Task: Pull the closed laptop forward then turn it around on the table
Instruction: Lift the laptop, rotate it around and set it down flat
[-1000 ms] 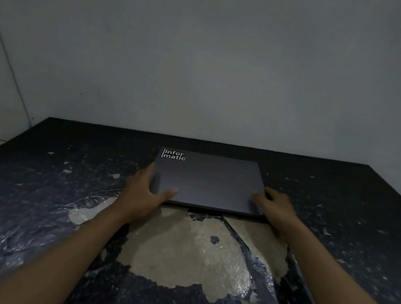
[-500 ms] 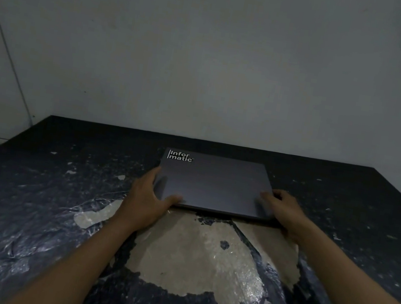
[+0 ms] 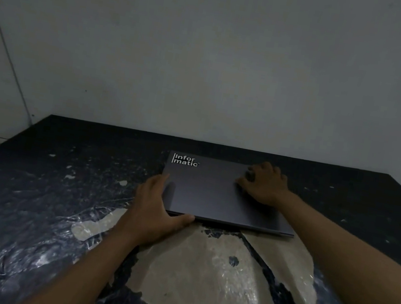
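Note:
A closed dark grey laptop (image 3: 216, 193) with a white "Infor matic" sticker at its far left corner lies flat on the black table (image 3: 32, 177). My left hand (image 3: 156, 208) grips the laptop's near left corner, thumb along the front edge and fingers up the left side. My right hand (image 3: 265, 184) rests on the far right corner of the lid, fingers curled over the back edge. The laptop's near right corner points slightly to the right.
The table's black covering is worn, with a large pale patch (image 3: 213, 280) just in front of the laptop. A plain grey wall (image 3: 208, 61) rises right behind the table's far edge. The table's left and right edges slant outward.
My right hand has moved from the laptop's near right corner to its far right corner. My left hand has slid down to the near left corner. The laptop has shifted slightly.

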